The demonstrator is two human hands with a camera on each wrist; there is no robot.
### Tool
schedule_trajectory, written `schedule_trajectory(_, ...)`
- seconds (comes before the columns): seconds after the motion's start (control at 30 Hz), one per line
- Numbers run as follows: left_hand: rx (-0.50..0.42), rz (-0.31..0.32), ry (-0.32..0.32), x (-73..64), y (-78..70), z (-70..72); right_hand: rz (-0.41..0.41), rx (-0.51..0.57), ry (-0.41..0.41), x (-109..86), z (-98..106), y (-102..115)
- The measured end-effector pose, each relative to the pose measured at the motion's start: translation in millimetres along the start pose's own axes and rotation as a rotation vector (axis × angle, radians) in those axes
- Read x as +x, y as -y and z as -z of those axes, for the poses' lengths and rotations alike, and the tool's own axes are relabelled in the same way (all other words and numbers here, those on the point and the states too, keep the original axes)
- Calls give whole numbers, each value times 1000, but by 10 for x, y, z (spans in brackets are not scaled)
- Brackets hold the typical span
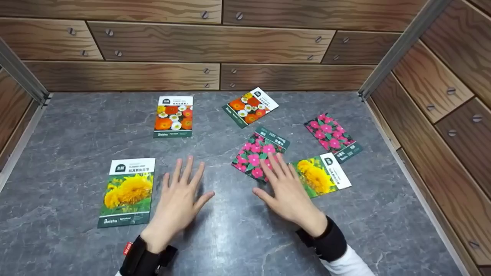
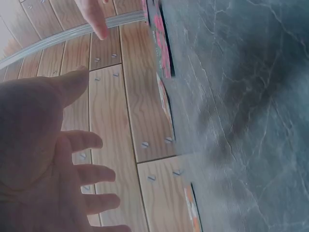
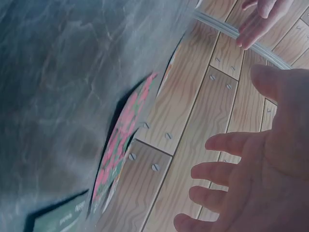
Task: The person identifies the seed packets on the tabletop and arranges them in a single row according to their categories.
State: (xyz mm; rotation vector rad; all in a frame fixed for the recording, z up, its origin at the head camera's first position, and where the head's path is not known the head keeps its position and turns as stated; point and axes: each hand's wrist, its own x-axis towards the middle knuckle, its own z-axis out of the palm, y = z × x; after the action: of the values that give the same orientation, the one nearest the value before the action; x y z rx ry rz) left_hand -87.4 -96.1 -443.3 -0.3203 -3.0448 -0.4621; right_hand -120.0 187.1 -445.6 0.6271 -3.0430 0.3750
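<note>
My left hand (image 1: 177, 201) hovers palm down over the table with its fingers spread, holding nothing. Just left of it lies a seed packet with a yellow flower (image 1: 128, 191). My right hand (image 1: 287, 195), also spread and holding nothing, hovers by a pink-flower seed packet (image 1: 253, 153) and partly hides it. Beside that hand, another yellow-flower packet (image 1: 316, 174) lies tilted. A second pink-flower packet (image 1: 332, 132) is farther right. Toward the back are two orange-and-white flower packets, an upright one (image 1: 174, 117) and a turned one (image 1: 251, 107). Both wrist views show the palms apart from the tabletop.
The grey marbled tabletop (image 1: 76, 134) is bordered by a wood-patterned back wall (image 1: 211, 42) and a similar right wall (image 1: 433, 92). Metal posts stand in the corners, including a right post (image 1: 401, 48). Black bands circle both wrists.
</note>
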Motion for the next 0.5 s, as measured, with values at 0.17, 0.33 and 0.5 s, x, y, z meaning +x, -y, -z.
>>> schedule_trajectory(0.17, -46, 20, -11, -17, 111, 120, 42, 0, -7, 47, -53, 106)
schedule_trajectory(0.33, -60, 57, -33, -114, 322, 211, 109, 8, 7, 151, -133, 288)
schedule_trajectory(0.5, -76, 101, -18, -199, 551, 197, 172, 9, 50, 296, -212, 500)
